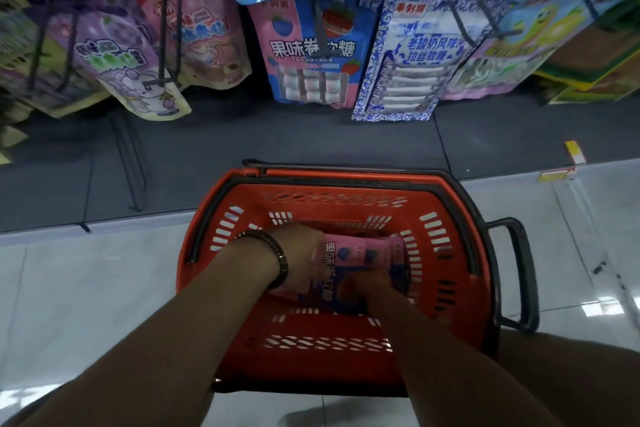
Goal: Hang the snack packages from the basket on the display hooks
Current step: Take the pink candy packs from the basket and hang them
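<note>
Forearms (194,333): both bare, reaching down into the basket (a dark beaded bracelet (278,260) sits on the left wrist).
Left hand (298,246): fingers curled over the left end of the snack package, thumb against its edge, gripping it.
Right hand (367,286): lies on the near part of the same package; it is blurred, so I cannot tell whether it grips or only presses.
Snack package (360,253): pink and blue, lying inside the basket under both hands, perhaps on top of others.
Basket (242,204): red plastic with slotted walls and black handles, standing on pale floor tiles (86,288) close to the display.
Display hooks (462,22): dark wire prongs carrying bags; a matching pink and blue bag (311,52) hangs beyond the basket, just beside a blue-and-white bag (405,62).
</note>
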Demonstrator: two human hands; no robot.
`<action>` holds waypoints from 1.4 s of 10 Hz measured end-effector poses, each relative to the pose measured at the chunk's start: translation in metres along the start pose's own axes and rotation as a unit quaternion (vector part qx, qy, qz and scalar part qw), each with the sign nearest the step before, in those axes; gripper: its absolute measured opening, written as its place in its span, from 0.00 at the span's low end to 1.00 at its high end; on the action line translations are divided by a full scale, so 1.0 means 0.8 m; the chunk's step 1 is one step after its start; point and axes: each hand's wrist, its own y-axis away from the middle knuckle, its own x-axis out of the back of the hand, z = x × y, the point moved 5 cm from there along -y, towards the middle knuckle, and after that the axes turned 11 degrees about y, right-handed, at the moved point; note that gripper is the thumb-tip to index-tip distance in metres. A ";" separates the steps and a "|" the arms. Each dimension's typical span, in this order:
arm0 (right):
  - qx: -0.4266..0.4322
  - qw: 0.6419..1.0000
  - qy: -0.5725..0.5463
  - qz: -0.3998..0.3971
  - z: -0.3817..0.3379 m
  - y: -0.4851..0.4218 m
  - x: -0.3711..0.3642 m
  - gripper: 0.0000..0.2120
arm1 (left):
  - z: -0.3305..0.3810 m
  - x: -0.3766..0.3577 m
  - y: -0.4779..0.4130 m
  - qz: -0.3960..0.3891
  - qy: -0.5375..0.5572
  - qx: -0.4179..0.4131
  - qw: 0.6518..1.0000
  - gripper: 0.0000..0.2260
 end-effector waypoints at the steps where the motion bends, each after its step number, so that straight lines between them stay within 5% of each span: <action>1: 0.028 0.995 0.084 -0.048 -0.022 0.038 0.005 0.23 | -0.013 0.003 -0.005 0.022 0.033 0.003 0.999 0.18; 3: 0.208 0.938 0.278 -0.023 -0.096 0.089 0.049 0.13 | -0.031 0.006 -0.005 0.053 0.055 0.004 0.997 0.22; 5: 0.349 0.843 0.399 -0.096 -0.176 0.190 0.117 0.05 | -0.040 0.030 0.015 0.191 0.163 -0.023 0.968 0.38; 6: 0.390 0.815 0.416 -0.104 -0.199 0.230 0.150 0.05 | -0.039 0.033 0.013 0.193 0.221 -0.066 0.954 0.20; 7: 0.417 0.847 0.320 -0.080 -0.205 0.243 0.179 0.08 | -0.033 0.034 0.019 0.178 0.352 -0.109 0.913 0.10; 9: 0.398 0.908 0.072 -0.109 -0.213 0.252 0.226 0.11 | -0.037 0.064 0.039 0.301 0.497 -0.113 0.806 0.06; 11: 0.354 0.926 -0.048 -0.119 -0.229 0.249 0.223 0.14 | -0.032 0.076 0.037 0.323 0.552 -0.106 0.762 0.07; 12: 0.354 0.927 -0.067 -0.104 -0.238 0.250 0.216 0.16 | -0.042 0.074 0.031 0.361 0.569 -0.072 0.735 0.17; 13: 0.367 0.922 -0.091 -0.086 -0.244 0.256 0.211 0.11 | -0.028 0.058 0.041 0.487 0.513 -0.017 0.706 0.30; 14: 0.377 0.916 -0.130 -0.052 -0.245 0.261 0.208 0.08 | 0.030 0.025 0.047 0.479 0.434 -0.080 0.759 0.39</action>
